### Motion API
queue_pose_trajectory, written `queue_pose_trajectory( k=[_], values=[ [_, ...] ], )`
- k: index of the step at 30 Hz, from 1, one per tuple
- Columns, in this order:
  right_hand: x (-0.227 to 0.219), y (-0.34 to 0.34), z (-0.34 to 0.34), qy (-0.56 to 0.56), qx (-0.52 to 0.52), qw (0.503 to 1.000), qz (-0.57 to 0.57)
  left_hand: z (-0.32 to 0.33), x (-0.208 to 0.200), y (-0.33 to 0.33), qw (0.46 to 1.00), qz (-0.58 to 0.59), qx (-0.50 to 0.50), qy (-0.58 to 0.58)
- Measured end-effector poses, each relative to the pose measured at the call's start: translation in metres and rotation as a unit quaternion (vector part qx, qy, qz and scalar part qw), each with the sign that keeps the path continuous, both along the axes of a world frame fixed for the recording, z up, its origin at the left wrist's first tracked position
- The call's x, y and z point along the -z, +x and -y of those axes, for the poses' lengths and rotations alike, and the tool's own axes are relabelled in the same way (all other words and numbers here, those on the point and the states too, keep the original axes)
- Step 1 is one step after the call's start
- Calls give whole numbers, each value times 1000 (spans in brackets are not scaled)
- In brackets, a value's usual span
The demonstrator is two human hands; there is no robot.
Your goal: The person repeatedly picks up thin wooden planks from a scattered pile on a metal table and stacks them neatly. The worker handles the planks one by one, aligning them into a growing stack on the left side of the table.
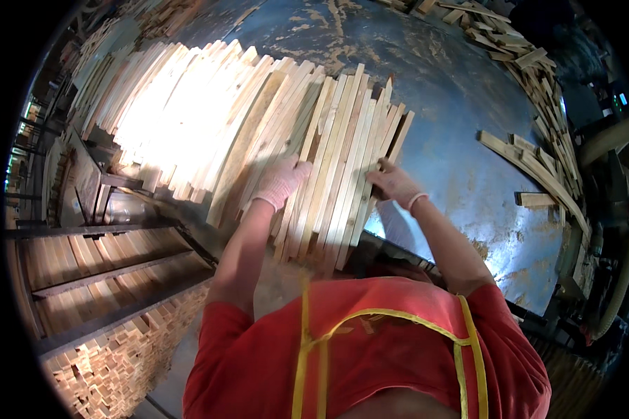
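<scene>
A batch of long, pale wooden strips (339,146) lies side by side on the metal table, with uneven ends. My left hand (283,183), in a light knitted glove, grips the left edge of this batch, its thumb resting on the top. At the opposite edge, my right hand (396,184) has its fingers bent around the outermost strips; its glove looks darker at the fingertips. The batch sits between both hands, its near ends jutting past the table's front edge. Part of each hand's grip is hidden under or behind the wood.
More wooden strips (182,119) spread leftward, brightly lit. The worn blue metal table (454,167) extends to the right and away. Offcuts (538,167) pile along its right side. At lower left, a dark metal frame (105,276) stands by stacked wood (129,356). A hose (625,258) hangs at far right.
</scene>
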State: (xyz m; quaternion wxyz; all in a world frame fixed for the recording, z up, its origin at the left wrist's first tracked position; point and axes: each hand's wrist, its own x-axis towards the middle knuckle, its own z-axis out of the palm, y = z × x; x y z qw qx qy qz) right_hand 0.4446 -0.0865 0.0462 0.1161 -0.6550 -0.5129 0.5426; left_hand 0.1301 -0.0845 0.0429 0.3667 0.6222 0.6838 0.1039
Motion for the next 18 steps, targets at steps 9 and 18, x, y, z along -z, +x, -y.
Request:
queue_pose_trajectory(
  k=[9, 18],
  values=[
    [24, -17, 4, 33, -127, 970, -205, -6, 0, -17, 985, -164, -39, 28],
    [24, 420, -130, 270, -125, 822, 486, 80, 1, 201, 934, -130, 214, 255]
  ],
)
